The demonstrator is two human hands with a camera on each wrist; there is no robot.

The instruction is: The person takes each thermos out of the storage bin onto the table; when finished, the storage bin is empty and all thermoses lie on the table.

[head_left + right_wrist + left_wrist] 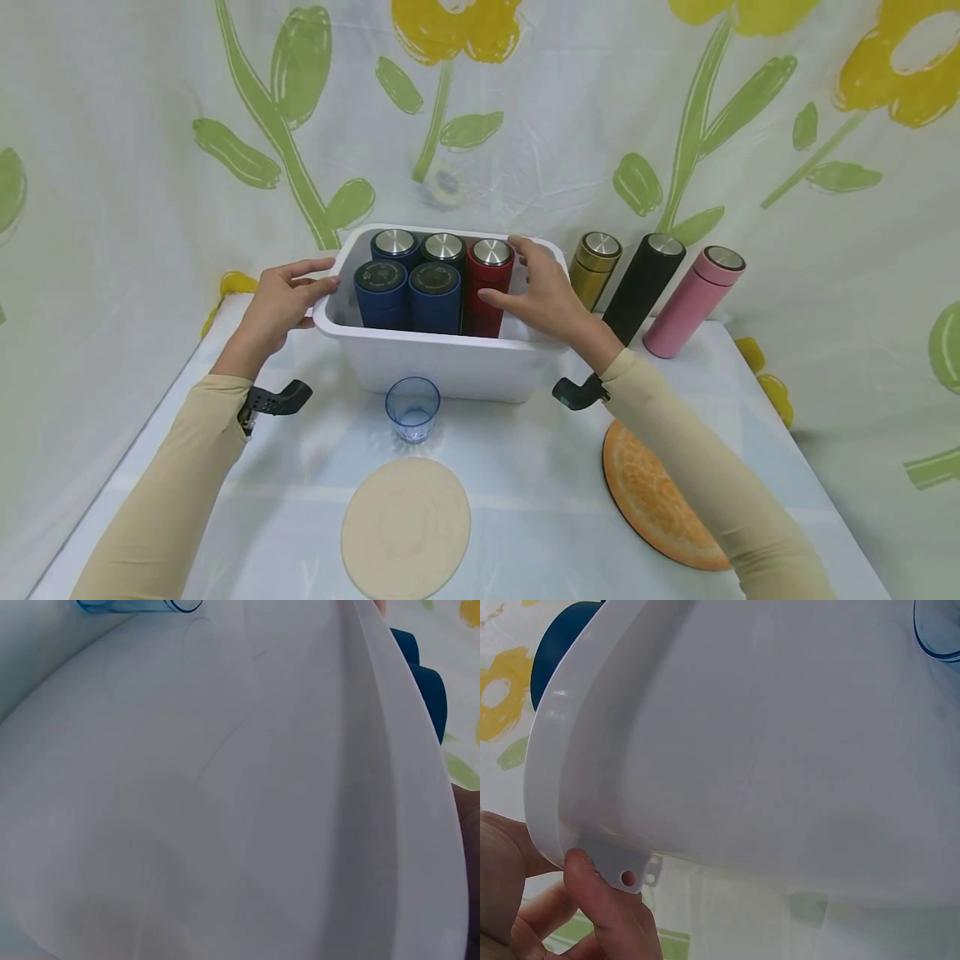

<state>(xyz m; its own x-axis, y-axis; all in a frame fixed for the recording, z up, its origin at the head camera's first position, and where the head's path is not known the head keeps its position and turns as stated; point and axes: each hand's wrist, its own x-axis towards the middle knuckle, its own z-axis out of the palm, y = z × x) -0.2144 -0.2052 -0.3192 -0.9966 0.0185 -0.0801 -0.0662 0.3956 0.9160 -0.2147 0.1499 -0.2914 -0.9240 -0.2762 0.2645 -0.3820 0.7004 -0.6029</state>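
Observation:
A white plastic bin (pixel 450 367) stands mid-table with several flasks upright inside: two blue ones (pixel 408 296) in front, two dark ones (pixel 420 246) behind and a red one (pixel 491 279) at the right. My left hand (pixel 303 296) holds the bin's left rim, fingers on top and thumb beneath. In the left wrist view a fingertip (pixel 592 896) presses under the rim's tab on the bin (pixel 765 750). My right hand (pixel 525 279) lies spread over the bin's right side, thumb beside the red flask. The right wrist view shows little but the bin's wall (pixel 225 810).
Gold (pixel 595 267), black (pixel 645 283) and pink (pixel 693 300) flasks stand in a row right of the bin. A clear blue cup (pixel 412 407) sits just in front of it. A beige round mat (pixel 406 527) and an orange one (pixel 652 500) lie nearer me. Flowered cloth backs the table.

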